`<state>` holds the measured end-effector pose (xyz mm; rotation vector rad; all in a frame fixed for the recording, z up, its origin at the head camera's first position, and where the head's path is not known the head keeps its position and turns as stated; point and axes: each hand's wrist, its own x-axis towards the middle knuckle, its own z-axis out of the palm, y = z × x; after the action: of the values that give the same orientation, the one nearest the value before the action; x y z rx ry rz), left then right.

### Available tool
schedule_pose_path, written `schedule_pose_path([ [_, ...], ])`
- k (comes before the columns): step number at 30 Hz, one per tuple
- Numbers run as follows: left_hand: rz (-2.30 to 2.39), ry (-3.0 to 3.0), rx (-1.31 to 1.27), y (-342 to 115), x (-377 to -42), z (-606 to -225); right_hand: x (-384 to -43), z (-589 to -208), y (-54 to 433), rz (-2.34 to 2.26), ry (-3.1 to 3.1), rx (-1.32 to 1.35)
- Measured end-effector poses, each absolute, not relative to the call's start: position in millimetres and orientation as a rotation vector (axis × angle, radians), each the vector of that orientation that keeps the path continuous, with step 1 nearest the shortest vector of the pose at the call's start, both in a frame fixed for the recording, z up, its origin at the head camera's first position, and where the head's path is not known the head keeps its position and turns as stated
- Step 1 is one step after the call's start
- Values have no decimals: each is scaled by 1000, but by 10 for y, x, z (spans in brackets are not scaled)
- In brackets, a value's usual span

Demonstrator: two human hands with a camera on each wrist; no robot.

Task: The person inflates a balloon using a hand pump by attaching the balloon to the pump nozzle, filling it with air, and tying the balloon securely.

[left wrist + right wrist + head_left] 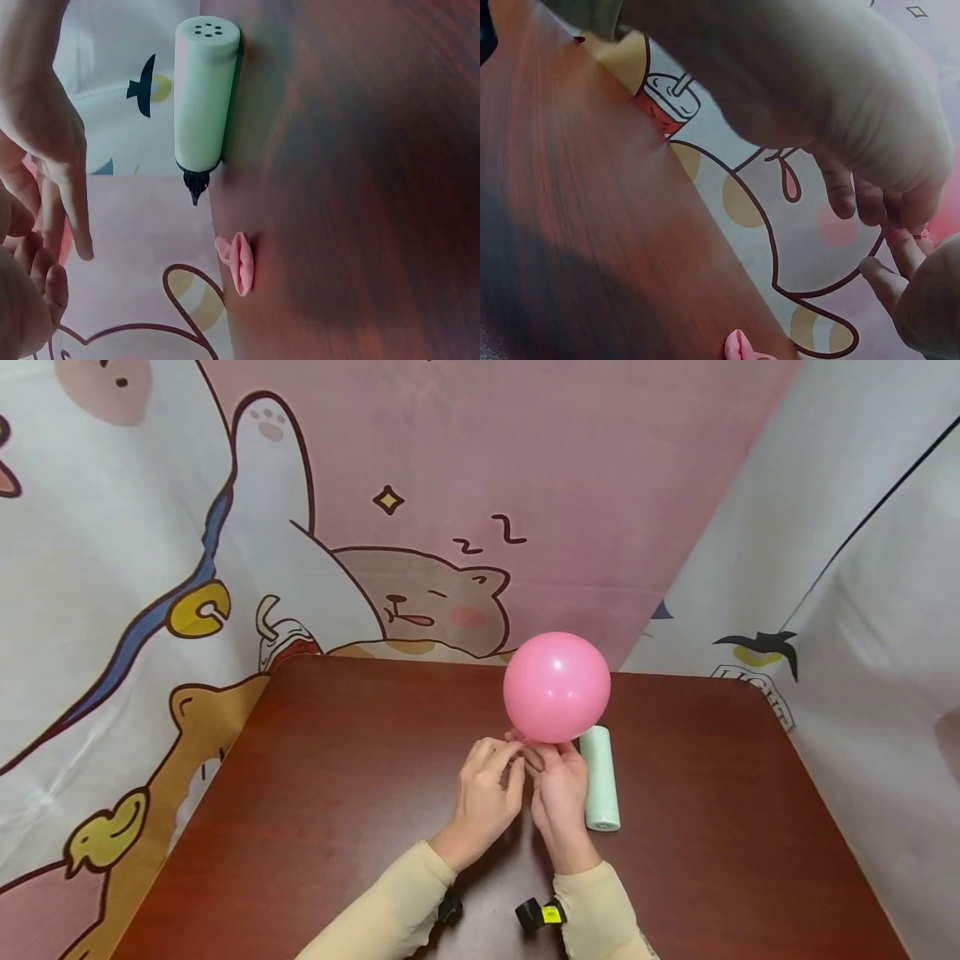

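Pale yellow sleeves [609,910] occupy the bottom centre of the head view, nearest the camera. Black device [529,916] with a yellow label adjoins the right cuff.

Left hand [480,797]: positioned just below the centre of the head view; thumb and fingertips pinch the neck of the pink balloon [557,687]. Right hand [561,789]: positioned immediately to the right, palm turned up, fingers meeting the left fingertips at the neck. Whether the right fingers grip the neck cannot be told; the contact area is partly hidden.

Pink balloon: inflated, round, located right of centre in the head view, directly above both hands, neck directed downward.

Green pump [602,781]: lies on its side on the brown table [360,777], just right of the right hand. In the left wrist view it appears at upper centre, perforated end at the top, black nozzle [196,184] at the bottom. Below the nozzle in that view, apart from it, a limp pink piece [241,262] rests on the table; it also shows at the bottom edge of the right wrist view.

Backdrop: cartoon-printed cloth [600,468] fills the upper part of the head view.
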<state>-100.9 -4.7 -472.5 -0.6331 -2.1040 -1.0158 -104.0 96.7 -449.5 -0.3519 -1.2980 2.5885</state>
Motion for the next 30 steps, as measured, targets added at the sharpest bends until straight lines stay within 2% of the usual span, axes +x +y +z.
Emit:
schedule_pose_path([
  [11, -1215, -1914, -596, -113, -1056, -4778, -1044, -4467, 928, 2607, -1355, -339],
  [30, -982, -2005, -547, -122, -1090, -4775, -1043, -4567, 879, 2470, -1565, -457],
])
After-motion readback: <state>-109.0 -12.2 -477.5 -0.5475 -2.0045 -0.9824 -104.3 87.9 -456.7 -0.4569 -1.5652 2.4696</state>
